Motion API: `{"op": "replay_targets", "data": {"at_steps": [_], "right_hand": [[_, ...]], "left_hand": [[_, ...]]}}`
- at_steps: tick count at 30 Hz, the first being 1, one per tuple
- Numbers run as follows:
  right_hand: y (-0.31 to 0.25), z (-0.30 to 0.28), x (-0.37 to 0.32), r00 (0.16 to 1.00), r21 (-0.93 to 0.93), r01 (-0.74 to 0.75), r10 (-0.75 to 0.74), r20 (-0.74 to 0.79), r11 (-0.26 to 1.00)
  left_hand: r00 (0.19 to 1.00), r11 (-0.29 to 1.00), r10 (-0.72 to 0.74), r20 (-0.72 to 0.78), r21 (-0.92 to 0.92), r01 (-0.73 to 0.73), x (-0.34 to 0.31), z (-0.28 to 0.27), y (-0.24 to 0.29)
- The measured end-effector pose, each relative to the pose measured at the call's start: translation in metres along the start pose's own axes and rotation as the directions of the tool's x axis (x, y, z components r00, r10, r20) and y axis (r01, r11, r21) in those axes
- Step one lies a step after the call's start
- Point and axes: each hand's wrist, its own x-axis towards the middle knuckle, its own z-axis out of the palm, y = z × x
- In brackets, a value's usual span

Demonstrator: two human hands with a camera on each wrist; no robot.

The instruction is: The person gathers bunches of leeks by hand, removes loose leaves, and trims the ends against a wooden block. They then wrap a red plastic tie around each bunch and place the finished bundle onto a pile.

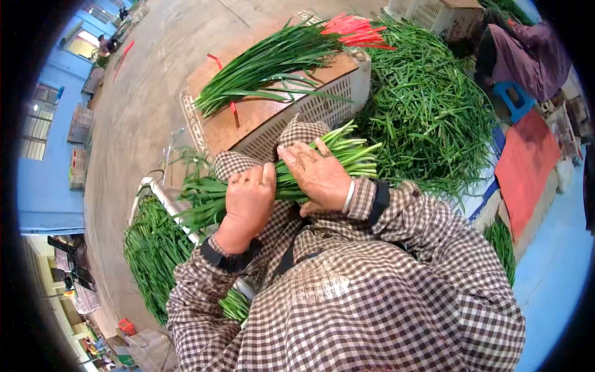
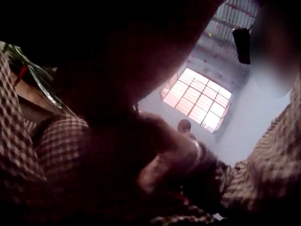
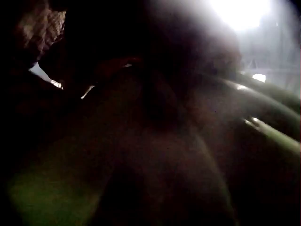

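Note:
A bunch of long green stalks lies across the person's lap, pale cut ends to the right and leaves to the left. The left hand grips it near the leafy part, fingers curled over the top. Around the paler part is the right hand, its fingers laid over the stalks and the thumb below. In the left wrist view the right hand shows dimly; the right wrist view is very dark, with a few stalks at its right edge.
Ahead stands an upturned crate with a brown board, bearing green stalks and red ties. A large heap of greens lies to the right. Left of the lap is a white-rimmed basket of greens. A blue stool stands at far right.

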Motion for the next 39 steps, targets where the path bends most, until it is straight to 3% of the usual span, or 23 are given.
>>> {"op": "replay_targets", "data": {"at_steps": [2, 4, 5, 6, 10, 12, 13, 15, 17, 18, 19, 21, 22, 23, 24, 25, 26, 27, 29, 31, 33, 35, 39], "right_hand": [[-0.001, 0.015, 0.000, 0.998, 0.016, -0.027, 0.028, -0.056, 0.999], [0.001, 0.025, 0.007, 0.964, -0.076, -0.088, 0.065, -0.258, 0.993], [0.005, 0.026, 0.008, 0.964, -0.079, -0.088, 0.065, -0.259, 0.993], [0.006, 0.018, 0.010, 0.965, -0.041, -0.083, 0.070, -0.252, 0.996], [0.023, -0.016, 0.022, 0.971, 0.158, -0.129, 0.157, -0.179, 0.979], [0.045, -0.020, 0.030, 0.961, 0.271, -0.208, 0.247, -0.120, 0.940], [0.055, -0.035, 0.030, 0.952, 0.372, -0.251, 0.298, -0.075, 0.894], [0.095, -0.046, 0.034, 0.959, 0.503, -0.005, 0.147, -0.244, 0.864], [0.133, -0.054, 0.030, 0.861, 0.642, 0.080, 0.272, -0.430, 0.763], [0.139, -0.065, 0.016, 0.897, 0.878, 0.027, 0.375, -0.232, 0.478], [0.137, -0.083, 0.006, 0.838, 0.935, -0.088, 0.534, -0.117, 0.343], [0.158, -0.090, -0.008, 0.848, 1.000, 0.009, 0.529, -0.019, 0.022], [0.161, -0.095, -0.013, 0.890, 0.990, 0.031, 0.454, 0.036, -0.138], [0.161, -0.094, -0.014, 0.889, 0.991, 0.035, 0.456, 0.029, -0.130], [0.160, -0.091, -0.014, 0.905, 0.970, 0.119, 0.426, -0.017, -0.213], [0.158, -0.085, -0.012, 0.917, 0.934, 0.195, 0.394, -0.065, -0.299], [0.154, -0.077, -0.010, 0.933, 0.893, 0.216, 0.354, -0.070, -0.395], [0.147, -0.072, -0.006, 0.948, 0.878, 0.188, 0.314, -0.046, -0.440], [0.130, -0.065, 0.003, 0.965, 0.825, 0.136, 0.262, 0.015, -0.548], [0.117, -0.062, 0.017, 0.984, 0.784, 0.107, 0.179, 0.006, -0.612], [0.109, -0.056, 0.032, 0.985, 0.832, 0.110, 0.170, -0.019, -0.545], [0.104, -0.039, 0.053, 0.988, 0.802, 0.056, 0.149, 0.041, -0.594], [0.099, -0.028, 0.099, 0.998, 0.796, -0.010, 0.046, 0.048, -0.605]], "left_hand": [[0.995, 1.000, -0.011, 0.102, 0.009, 0.010, 0.003, -0.011, 0.002], [0.997, 0.997, 0.042, 0.069, 0.060, -0.047, 0.008, -0.018, 0.001], [0.995, 0.988, 0.094, 0.033, 0.120, -0.097, 0.013, -0.023, -0.001], [0.993, 0.997, 0.064, 0.099, 0.024, -0.066, 0.019, -0.033, 0.000], [0.985, 0.995, 0.083, 0.151, 0.048, -0.091, 0.054, -0.048, -0.010], [0.972, 0.964, 0.223, -0.072, 0.163, -0.209, 0.079, -0.064, -0.015], [0.967, 0.949, 0.255, -0.026, 0.200, -0.245, 0.091, -0.080, -0.015], [0.907, 0.923, 0.384, -0.172, 0.066, -0.379, 0.110, -0.114, -0.017], [0.773, 0.821, 0.524, -0.357, -0.028, -0.570, 0.118, -0.153, -0.027], [0.742, 0.840, 0.454, -0.493, -0.042, -0.542, 0.116, -0.160, -0.036], [0.693, 0.853, 0.376, -0.615, -0.062, -0.518, 0.113, -0.161, -0.046], [0.614, 0.820, -0.137, -0.777, -0.437, -0.370, 0.103, -0.140, -0.058], [0.701, 0.664, -0.328, -0.634, -0.683, -0.306, 0.098, -0.125, -0.064], [0.768, 0.451, -0.470, -0.435, -0.866, -0.214, 0.096, -0.108, -0.066], [0.862, 0.295, -0.464, -0.206, -0.953, -0.069, 0.095, -0.090, -0.064], [0.908, 0.142, -0.418, 0.032, -0.985, 0.100, 0.094, -0.067, -0.062], [0.945, 0.086, -0.315, 0.089, -0.989, 0.122, 0.095, -0.030, -0.059], [0.947, 0.162, -0.256, 0.192, -0.958, 0.238, 0.093, -0.014, -0.046], [0.961, -0.162, -0.040, 0.272, -0.951, 0.262, 0.096, 0.027, -0.023], [0.883, -0.344, 0.181, 0.432, -0.814, 0.469, 0.095, 0.030, -0.009], [0.885, -0.447, 0.369, 0.285, -0.780, 0.438, 0.089, 0.033, -0.005], [0.967, -0.579, 0.179, 0.178, -0.776, 0.250, 0.076, 0.045, 0.005], [0.943, -0.736, 0.204, 0.264, -0.594, 0.325, 0.057, 0.048, -0.025]]}}
